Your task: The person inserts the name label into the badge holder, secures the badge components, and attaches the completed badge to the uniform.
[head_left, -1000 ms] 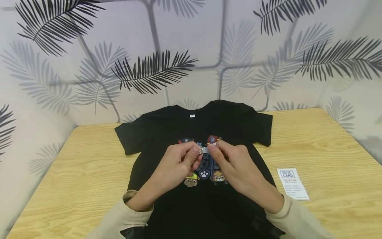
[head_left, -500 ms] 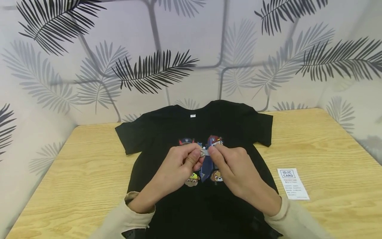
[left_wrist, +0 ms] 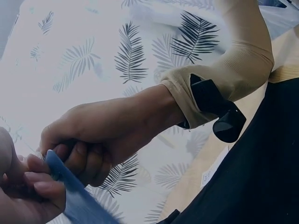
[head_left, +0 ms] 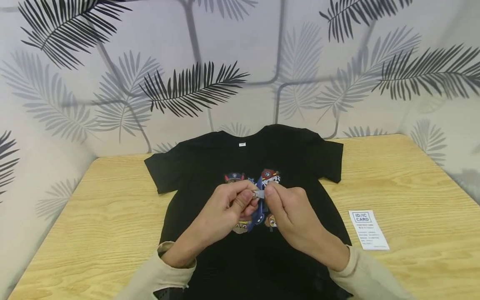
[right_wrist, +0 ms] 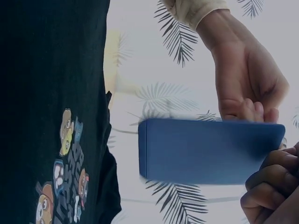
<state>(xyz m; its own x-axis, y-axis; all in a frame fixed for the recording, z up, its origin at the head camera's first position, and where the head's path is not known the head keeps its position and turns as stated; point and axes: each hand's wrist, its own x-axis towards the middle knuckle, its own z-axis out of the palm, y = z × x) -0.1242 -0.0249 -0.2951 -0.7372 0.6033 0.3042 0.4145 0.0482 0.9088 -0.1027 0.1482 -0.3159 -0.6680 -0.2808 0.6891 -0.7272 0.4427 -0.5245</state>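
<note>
Over the black T-shirt (head_left: 258, 254), my left hand (head_left: 221, 208) pinches a small metal clip (head_left: 254, 194). From the right, the thumb and index finger of my right hand (head_left: 300, 218) pinch a translucent strap (head_left: 261, 194) joined to that clip. A flat blue card holder (right_wrist: 205, 151) hangs below the fingers, upright and nearly edge-on in the head view, with its broad face turned to the right wrist view. In the left wrist view, its blue edge (left_wrist: 77, 191) passes between both hands. The fingers hide part of the strap and clip.
The T-shirt lies spread on a wooden table (head_left: 93, 216), its cartoon dog print (head_left: 271, 175) partly covered by my hands. A white slip printed "ID/IC CARD" (head_left: 369, 231) lies to the right. A leaf-patterned backdrop (head_left: 240, 41) stands behind the table.
The card holder under my hands has turned, so a different slice of it shows over the print. Both hands keep their pinch, and the right has shifted slightly to the right.
</note>
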